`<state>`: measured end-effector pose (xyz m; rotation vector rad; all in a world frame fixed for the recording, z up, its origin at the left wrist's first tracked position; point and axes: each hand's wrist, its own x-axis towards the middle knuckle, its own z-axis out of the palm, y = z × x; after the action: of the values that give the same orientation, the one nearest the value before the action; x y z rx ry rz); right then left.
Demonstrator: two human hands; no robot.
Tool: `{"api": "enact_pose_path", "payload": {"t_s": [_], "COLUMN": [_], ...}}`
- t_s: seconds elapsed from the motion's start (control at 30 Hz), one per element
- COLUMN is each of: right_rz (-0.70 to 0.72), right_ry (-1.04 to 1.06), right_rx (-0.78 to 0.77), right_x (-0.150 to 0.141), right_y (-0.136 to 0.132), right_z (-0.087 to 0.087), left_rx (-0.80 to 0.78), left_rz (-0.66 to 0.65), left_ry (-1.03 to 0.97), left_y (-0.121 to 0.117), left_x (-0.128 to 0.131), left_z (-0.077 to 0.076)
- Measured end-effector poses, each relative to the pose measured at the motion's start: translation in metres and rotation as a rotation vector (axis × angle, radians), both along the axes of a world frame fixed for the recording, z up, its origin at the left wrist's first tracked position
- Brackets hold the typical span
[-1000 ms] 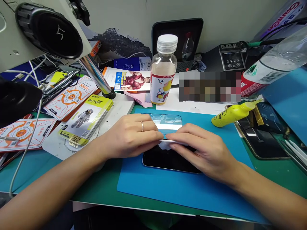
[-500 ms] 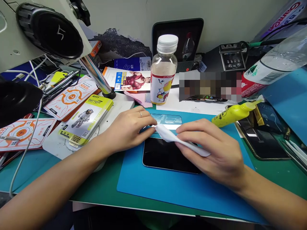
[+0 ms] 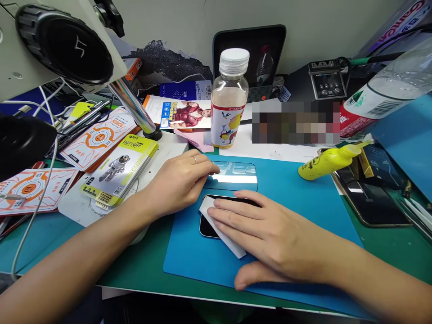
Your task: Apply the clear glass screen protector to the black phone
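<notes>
My right hand (image 3: 270, 229) lies flat with its fingers stretched out, pressing a folded white wipe (image 3: 224, 231) against a phone (image 3: 206, 227) with a dark screen. The phone rests face up on a blue mat (image 3: 189, 258), and my hand and the wipe cover most of it. My left hand (image 3: 184, 182), with a ring on one finger, is closed, its fingers curled together and nothing visible in them. Its fingertips are at the left end of a clear glass sheet (image 3: 236, 179) with a dark outline, which lies on the mat behind the phone.
A drink bottle (image 3: 229, 99) stands behind the mat. To the right are a yellow squeeze bottle (image 3: 315, 166), another phone (image 3: 367, 198) and a tilted large bottle (image 3: 371, 101). At left, a battery pack (image 3: 119, 168) lies near a microscope post (image 3: 138, 110), with a loose cable (image 3: 40, 207).
My right hand has come down and flattened, laying the wipe on the phone. My left fingers no longer touch the wipe's corner; that hand has hardly moved.
</notes>
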<state>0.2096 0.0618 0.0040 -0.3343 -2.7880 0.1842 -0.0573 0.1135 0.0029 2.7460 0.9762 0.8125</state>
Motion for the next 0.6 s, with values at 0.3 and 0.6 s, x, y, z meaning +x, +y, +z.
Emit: {"api": "enact_pose_path", "payload": {"t_s": [0.3,0.6], "right_rz": [-0.051,-0.034], "right_ry": [-0.189,-0.213], "right_rx": [-0.008,-0.001], "right_x": [-0.002,-0.004], "right_y": [-0.004,-0.010], "right_z": [-0.008,-0.010], "left_rx": [-0.015,-0.030], "left_rz": [-0.013,-0.037], "left_ry": [0.025,0.033], "left_y": [0.000,-0.001], "left_x": [0.000,0.000], "left_z": [0.001,0.000]}}
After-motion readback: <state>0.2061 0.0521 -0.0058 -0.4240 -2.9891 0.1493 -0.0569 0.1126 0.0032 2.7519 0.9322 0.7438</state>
